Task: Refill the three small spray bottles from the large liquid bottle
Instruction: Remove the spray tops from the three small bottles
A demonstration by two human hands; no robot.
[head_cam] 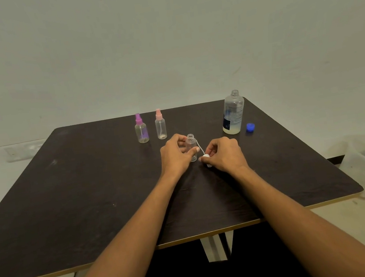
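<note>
Mid-step on one small bottle [192, 145]: open-necked, upright near the middle of the bench [90, 185], gripped by left hand [175, 155] with fingers [180, 141] curled round the body and thumb across the front. Pinching the white spray head [206, 156] in right hand [224, 153], just right of that bottle, fingertips bunched tight on it. Dip tube [199, 146] slanting up beside the neck, outside it as far as visible. Cannot tell fill level through the clear plastic.

Back left: purple-capped bottle [141, 131] and pink-capped bottle [160, 127], upright, heads on, close but apart. Back right: large bottle [234, 113], uncapped, only a shallow pale layer at the bottom; blue cap [250, 127] just beside it on the bench.

Risks, as judged from here:
- Light, narrow small bottle, so easy to tip if let go before or during the pour.
- Wide mouth over a narrow neck — likely to spill on the bench if tipped fast.
- Shallow liquid in the large bottle: needs a steep tilt, may gush, may not stretch to three refills.
- Spray head laid down carelessly: could roll, drip from the tube or pick up dirt.
- Reaching right with the head in hand: could knock the open large bottle over.
- Unclear whether the two capped ones are full, so could skip or overfill one.
</note>
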